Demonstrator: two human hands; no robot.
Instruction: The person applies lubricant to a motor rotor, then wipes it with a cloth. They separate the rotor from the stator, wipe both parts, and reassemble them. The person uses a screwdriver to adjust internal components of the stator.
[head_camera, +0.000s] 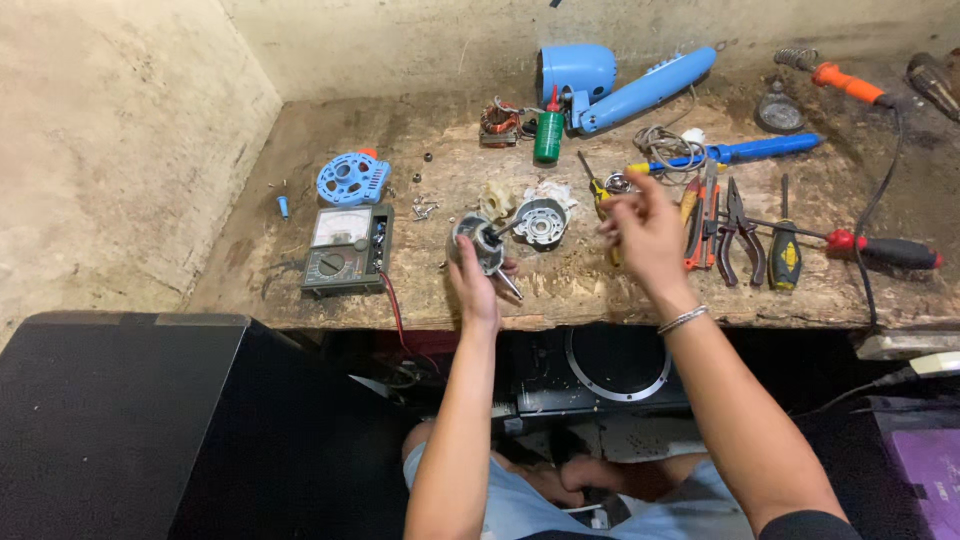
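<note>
in the head view, the left hand (478, 272) was closed around a small grey motor part (477, 240) with a dark shaft, held upright just above the front edge of the counter (600, 295), near its middle. the right hand (645, 232) was raised a little to the right of it, fingers loosely curled and blurred; i cannot tell whether it pinched anything. a silver bracelet (683, 319) sat on that wrist.

just behind the held part lay a round grey motor housing (541, 221) on the counter. toward the left edge stood an analog multimeter (345, 250) with a red lead running over the front edge, and behind it a blue round grille cover (351, 178). at the back edge lay a copper coil (499, 121), a green bottle with a red tip (549, 130) and a blue fan body (620, 82).

right of the right hand, pliers (740, 235) and a red-handled screwdriver (880, 247) lay side by side on the counter, with a blue pump-like tool (745, 152) behind them. an orange-handled soldering iron (845, 82) rested near the back right corner.
</note>
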